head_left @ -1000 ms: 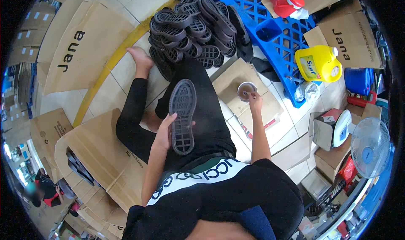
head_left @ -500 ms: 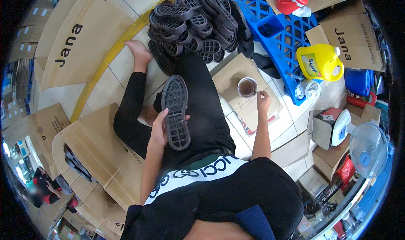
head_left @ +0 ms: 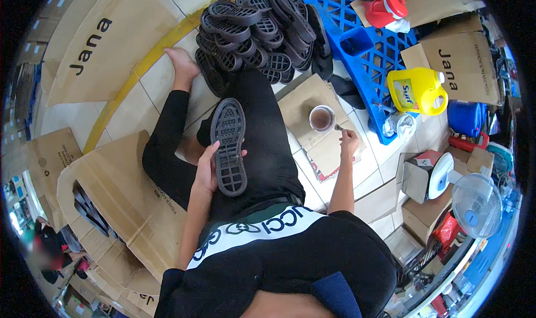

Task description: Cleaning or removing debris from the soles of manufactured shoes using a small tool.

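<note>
My left hand [head_left: 207, 170] grips a black shoe sole [head_left: 229, 145] at its side, over my lap. The sole's hollow grid side faces up. In the pinched fingers of my right hand [head_left: 349, 144] is a small thin brush [head_left: 338, 127], its dark tip just right of a white cup [head_left: 322, 118]. Brownish liquid stands in the cup, which rests on a flattened piece of cardboard [head_left: 298, 97]. A heap of similar black soles [head_left: 240, 36] lies on the tiles beyond my knees.
A blue plastic pallet [head_left: 335, 19] at the far right carries a red jug [head_left: 385, 11] and a yellow bottle [head_left: 417, 91]. Cardboard boxes [head_left: 131, 201] stand at my left, one with dark soles inside. To the right is a fan [head_left: 476, 206]. Another person [head_left: 53, 251] is at the far left.
My right hand has drawn the brush from the cup's rim to just clear of it. The sole stays in my left hand; the whole view has shifted slightly.
</note>
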{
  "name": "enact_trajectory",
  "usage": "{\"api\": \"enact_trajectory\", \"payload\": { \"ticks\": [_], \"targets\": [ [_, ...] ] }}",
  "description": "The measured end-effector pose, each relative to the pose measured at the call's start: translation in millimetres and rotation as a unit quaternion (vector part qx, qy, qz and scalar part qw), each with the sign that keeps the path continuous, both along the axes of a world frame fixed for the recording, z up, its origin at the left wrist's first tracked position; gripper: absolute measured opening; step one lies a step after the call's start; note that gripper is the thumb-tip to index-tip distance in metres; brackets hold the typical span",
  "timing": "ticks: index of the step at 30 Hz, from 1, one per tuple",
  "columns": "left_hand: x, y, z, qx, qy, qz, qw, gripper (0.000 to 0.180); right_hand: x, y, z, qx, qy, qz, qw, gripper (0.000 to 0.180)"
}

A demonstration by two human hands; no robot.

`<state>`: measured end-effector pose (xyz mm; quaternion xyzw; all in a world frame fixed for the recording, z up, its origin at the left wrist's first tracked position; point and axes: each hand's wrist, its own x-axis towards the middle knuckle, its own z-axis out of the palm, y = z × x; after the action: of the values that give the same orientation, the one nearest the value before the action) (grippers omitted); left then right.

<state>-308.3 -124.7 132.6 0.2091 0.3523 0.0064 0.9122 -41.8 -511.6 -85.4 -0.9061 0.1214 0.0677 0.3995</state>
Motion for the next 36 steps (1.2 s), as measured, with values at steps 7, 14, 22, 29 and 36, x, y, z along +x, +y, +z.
{"api": "enact_trajectory", "payload": {
  "ticks": [7,14,22,29,36],
  "targets": [
    [-1,0,0,-0.019,-0.004,0.009,1.000,0.049,-1,-13,-22,0.028,0.040,0.001,0.999,0.021],
    [-6,0,-1,-0.015,-0.013,0.020,1.000,0.050,-12,5,2,0.098,0.009,-0.052,0.994,0.020],
    [-7,1,-4,-0.022,-0.045,0.009,0.999,0.055,-11,-6,-4,-0.007,-0.022,-0.042,0.999,0.021],
    [-14,2,-2,-0.083,-0.108,0.036,0.990,0.065,1,53,43,-0.132,-0.178,0.131,0.966,0.019],
    [-29,9,5,-0.059,-0.167,0.073,0.982,0.079,6,194,125,0.470,0.066,-0.008,0.880,0.015]
  ]
}}
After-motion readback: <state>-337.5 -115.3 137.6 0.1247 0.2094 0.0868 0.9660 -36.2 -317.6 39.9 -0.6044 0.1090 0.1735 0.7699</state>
